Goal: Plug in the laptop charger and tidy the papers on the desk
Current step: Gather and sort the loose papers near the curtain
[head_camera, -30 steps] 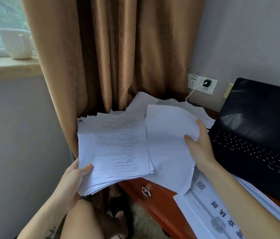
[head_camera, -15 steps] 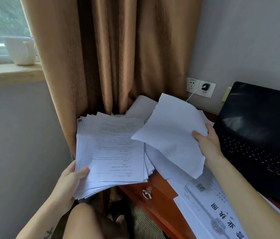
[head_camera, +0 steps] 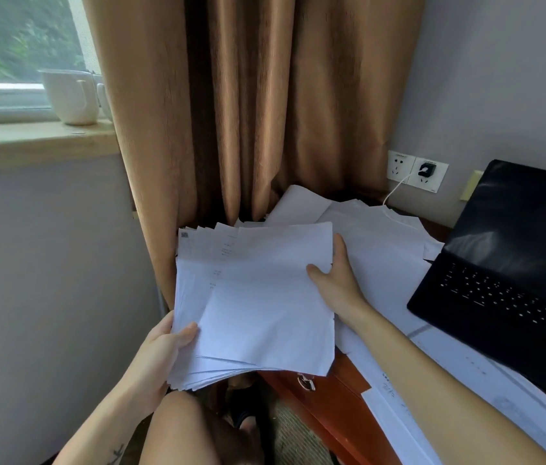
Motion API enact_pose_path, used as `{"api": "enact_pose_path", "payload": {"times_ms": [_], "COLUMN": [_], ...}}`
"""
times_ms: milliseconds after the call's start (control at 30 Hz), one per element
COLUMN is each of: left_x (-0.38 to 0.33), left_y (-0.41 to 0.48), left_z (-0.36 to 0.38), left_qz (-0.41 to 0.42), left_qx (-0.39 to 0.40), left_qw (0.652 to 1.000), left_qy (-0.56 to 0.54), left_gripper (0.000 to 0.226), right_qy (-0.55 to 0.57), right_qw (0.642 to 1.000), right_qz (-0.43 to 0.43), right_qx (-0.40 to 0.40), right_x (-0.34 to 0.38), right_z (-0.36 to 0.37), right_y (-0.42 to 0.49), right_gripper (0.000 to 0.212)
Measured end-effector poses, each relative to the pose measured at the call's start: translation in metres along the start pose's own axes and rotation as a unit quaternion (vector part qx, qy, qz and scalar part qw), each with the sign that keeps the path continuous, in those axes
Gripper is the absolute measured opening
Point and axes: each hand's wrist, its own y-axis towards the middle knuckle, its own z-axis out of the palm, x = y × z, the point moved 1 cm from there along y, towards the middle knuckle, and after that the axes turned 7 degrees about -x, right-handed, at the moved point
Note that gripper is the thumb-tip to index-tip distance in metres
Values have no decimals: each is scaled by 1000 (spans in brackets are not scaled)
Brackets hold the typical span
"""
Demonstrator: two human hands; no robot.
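Well left of the laptop [head_camera: 513, 280], the left hand [head_camera: 161, 350] gripped the near corner of the paper stack [head_camera: 258, 297], thumb on top; the right hand [head_camera: 338, 280] pinched its right edge. Loose sheets [head_camera: 382, 236] covered the red-brown desk [head_camera: 332, 401] beside the laptop, print too faint to read. Behind-left of the laptop, the black charger [head_camera: 427, 169] sat in the wall socket [head_camera: 399, 164] by a tan curtain [head_camera: 248, 112].

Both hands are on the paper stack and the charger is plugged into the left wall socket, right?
No. The head view shows the charger in the right socket; the left socket is empty. The left hand and right hand do hold the paper stack.
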Motion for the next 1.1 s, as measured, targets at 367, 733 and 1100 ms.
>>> {"api": "enact_pose_path", "payload": {"times_ms": [367, 733, 1100], "left_x": [-6, -7, -4], "left_y": [-1, -1, 2], "left_z": [-2, -7, -21], "left_qz": [23, 56, 68], "left_qx": [36, -11, -37], "left_qw": [997, 997, 993], "left_qy": [62, 50, 88], "left_gripper": [23, 31, 36], "right_qy": [-308, -295, -370], "right_qw": [941, 955, 923], "right_qz": [-67, 39, 104], "right_qx": [124, 9, -16], "right_x": [22, 13, 16], "right_z": [42, 50, 74], "right_y": [1, 89, 119], "right_gripper": [79, 50, 77]}}
